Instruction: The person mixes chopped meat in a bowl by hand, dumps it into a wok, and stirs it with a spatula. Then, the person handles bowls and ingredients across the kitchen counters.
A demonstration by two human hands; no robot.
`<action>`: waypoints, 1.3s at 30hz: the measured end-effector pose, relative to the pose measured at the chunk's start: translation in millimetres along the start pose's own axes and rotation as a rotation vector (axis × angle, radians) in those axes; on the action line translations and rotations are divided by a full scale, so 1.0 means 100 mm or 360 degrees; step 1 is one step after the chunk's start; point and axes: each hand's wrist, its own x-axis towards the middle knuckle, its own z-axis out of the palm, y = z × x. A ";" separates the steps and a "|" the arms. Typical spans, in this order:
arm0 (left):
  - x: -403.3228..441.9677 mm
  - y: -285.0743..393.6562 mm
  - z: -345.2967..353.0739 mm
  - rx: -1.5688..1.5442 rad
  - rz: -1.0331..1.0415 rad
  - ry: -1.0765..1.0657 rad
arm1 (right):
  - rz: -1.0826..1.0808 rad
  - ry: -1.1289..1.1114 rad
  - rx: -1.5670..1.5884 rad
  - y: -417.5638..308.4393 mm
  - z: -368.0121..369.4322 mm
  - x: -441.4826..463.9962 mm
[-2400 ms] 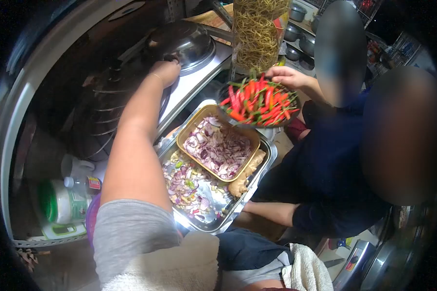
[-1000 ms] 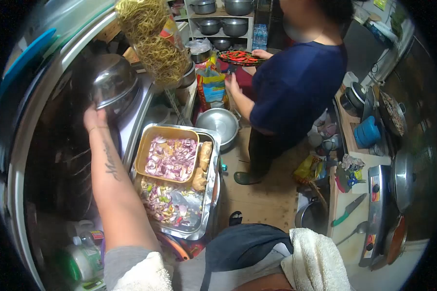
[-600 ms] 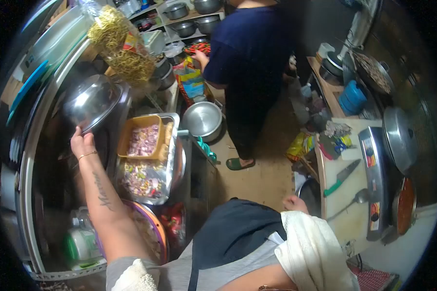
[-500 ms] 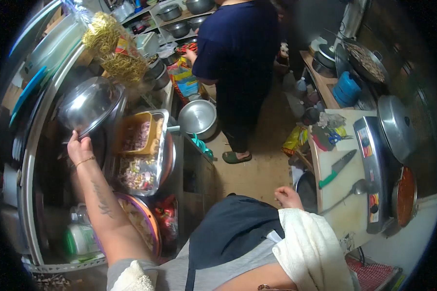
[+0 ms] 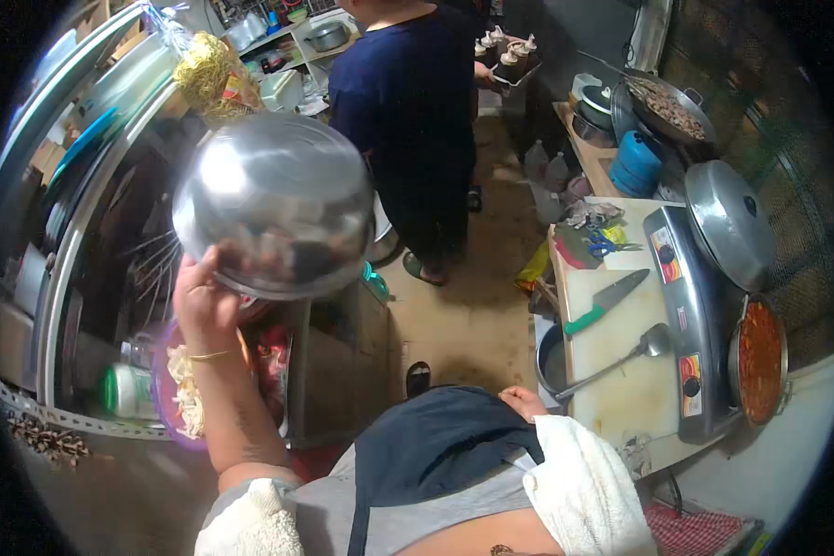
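My left hand (image 5: 206, 298) is closed on the rim of a shiny stainless steel bowl (image 5: 273, 199). The bowl is tilted with its rounded bottom toward me, and it hides the metal tray on the left counter. Below my left wrist, a purple-rimmed basin (image 5: 165, 394) holds pale, shredded-looking pieces. My right hand (image 5: 524, 402) hangs low beside my dark apron, fingers loosely curled with nothing seen in them. Nearest to it is a white cutting board (image 5: 612, 371), where a ladle (image 5: 653, 343) and a green-handled knife (image 5: 612, 301) lie.
A person in a navy shirt (image 5: 389, 93) stands ahead in the aisle. Beyond, a hand holds a carrier of squeeze bottles (image 5: 510, 69). On the right are a gas stove (image 5: 681, 324), a pan of red sauce (image 5: 760, 371), a large lid (image 5: 730, 225) and a blue canister (image 5: 635, 162).
My left hand has brought the bowl rightward and nearer, over the tray. The navy-shirted person has shifted left, and the bottle carrier has come into view. My right hand has dropped slightly.
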 end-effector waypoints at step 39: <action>-3.19 -2.67 2.73 0.0279 0.1723 -0.3138 | -0.0424 0.1725 0.1381 1.17 -0.67 -3.53</action>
